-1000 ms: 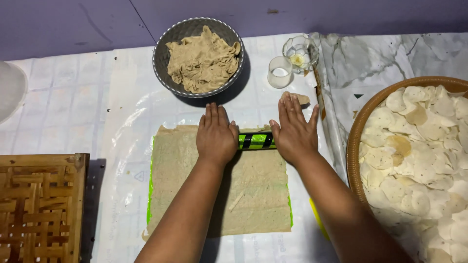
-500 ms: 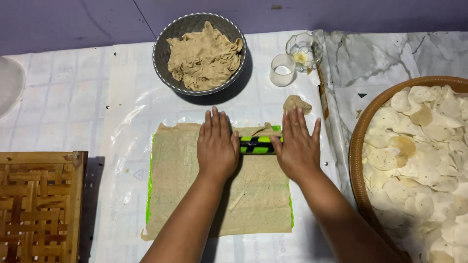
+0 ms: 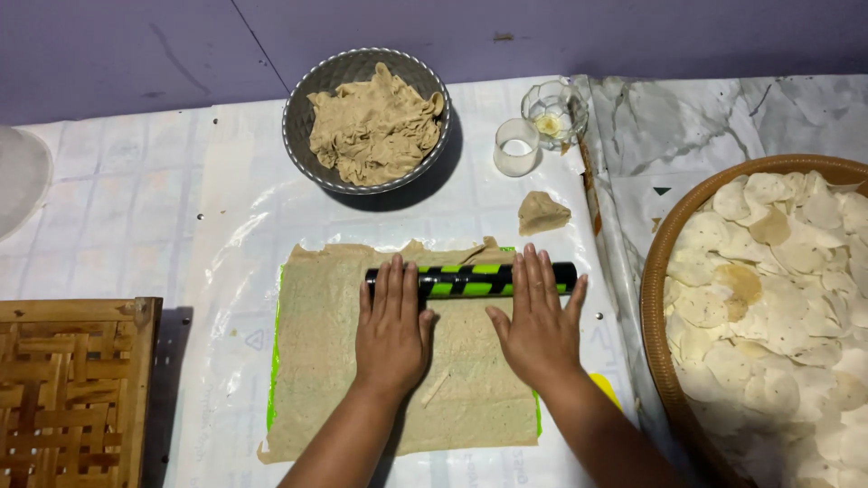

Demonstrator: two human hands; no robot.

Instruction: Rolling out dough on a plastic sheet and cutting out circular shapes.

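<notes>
Black with bright green stripes, a smooth cylindrical roller [image 3: 470,279] lies across the far part of a thin, speckled beige dough sheet [image 3: 398,361] — ragged at its far edge, spread over a green mat [image 3: 272,380] on the plastic-covered surface [image 3: 217,226]. Left hand [image 3: 391,330] and right hand [image 3: 541,323] press flat on the roller, fingers straight, gripping nothing. Beyond sit a metal bowl [image 3: 303,108] of crumpled dough, a small lump [image 3: 542,213] and a clear ring cutter [image 3: 516,147] — a woven tray [image 3: 665,271] of pale discs stands right.
</notes>
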